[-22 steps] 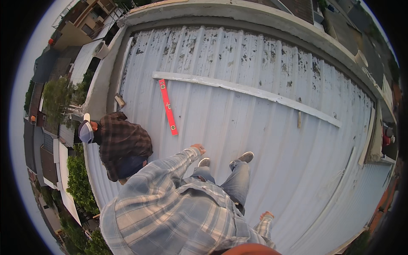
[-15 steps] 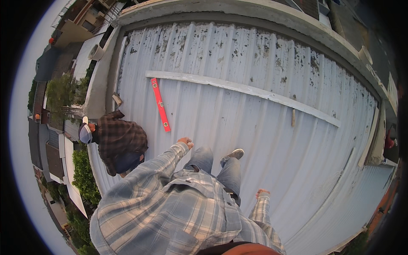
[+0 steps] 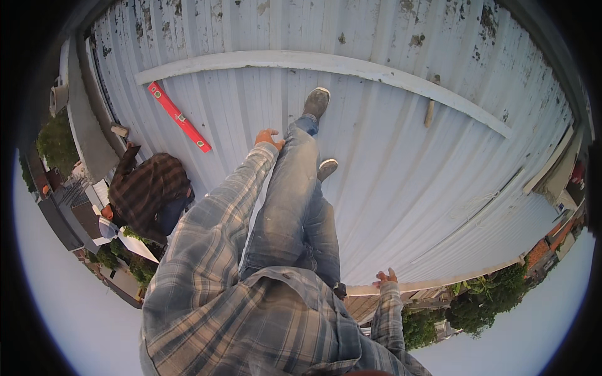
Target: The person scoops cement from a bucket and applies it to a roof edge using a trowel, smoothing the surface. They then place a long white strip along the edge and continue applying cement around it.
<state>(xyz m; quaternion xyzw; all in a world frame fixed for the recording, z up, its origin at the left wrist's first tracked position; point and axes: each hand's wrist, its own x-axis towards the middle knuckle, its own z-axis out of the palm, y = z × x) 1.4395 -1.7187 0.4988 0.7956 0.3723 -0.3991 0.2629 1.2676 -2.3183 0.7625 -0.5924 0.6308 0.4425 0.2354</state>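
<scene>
My left hand [image 3: 268,139] hangs beside my raised jeans leg [image 3: 282,207], fingers loosely bent and apart, holding nothing. My right hand [image 3: 384,277] is low at my right, fingers spread, empty, over the roof edge in this view. A red spirit level [image 3: 179,117] lies ahead-left on the pale corrugated roof [image 3: 389,188], near one end of a long white batten [image 3: 323,62]. My two shoes [image 3: 316,102] are on the sheets, one well ahead of the other.
A co-worker in dark plaid [image 3: 150,191] crouches at the left roof edge, beside a small block [image 3: 120,131]. A short wooden piece [image 3: 429,114] lies below the batten. A concrete parapet [image 3: 88,106] borders the left side; rooftops and trees [image 3: 476,301] show beyond the edges.
My view has tilted further down, bringing more of my legs in. One leg has stepped forward toward the batten. My left hand sits higher in view, and my right hand's fingers are more spread.
</scene>
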